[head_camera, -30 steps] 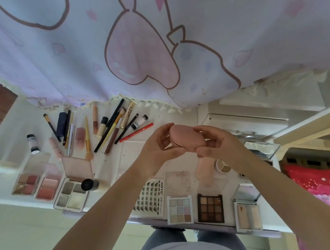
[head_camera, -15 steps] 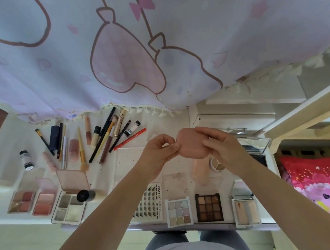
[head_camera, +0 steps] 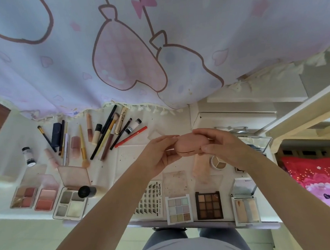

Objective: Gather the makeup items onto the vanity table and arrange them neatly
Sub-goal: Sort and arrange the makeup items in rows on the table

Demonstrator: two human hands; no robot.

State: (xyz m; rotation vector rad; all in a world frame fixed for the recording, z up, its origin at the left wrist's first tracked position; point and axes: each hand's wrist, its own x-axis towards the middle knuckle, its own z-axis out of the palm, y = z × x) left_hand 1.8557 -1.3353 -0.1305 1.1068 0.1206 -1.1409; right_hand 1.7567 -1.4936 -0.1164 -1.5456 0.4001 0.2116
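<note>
Both hands hold a rounded pink compact case above the middle of the white vanity table. My left hand pinches its left end with fingertips and thumb. My right hand curls over its right side, thumb under the seam. On the table lie several brushes and pencils at the back left, open blush palettes at the front left, a lash card, two nine-pan eyeshadow palettes and a mirrored concealer palette along the front edge.
A pastel curtain hangs over the back of the table. A small black-capped bottle stands far left, a black-capped jar lies on a palette. A round tri-colour pot sits under my right hand. A red bedspread lies right.
The pink case has been turned from its broad face to edge-on, so its seam now shows. Both hands stayed on it, and the view shifted slightly.
</note>
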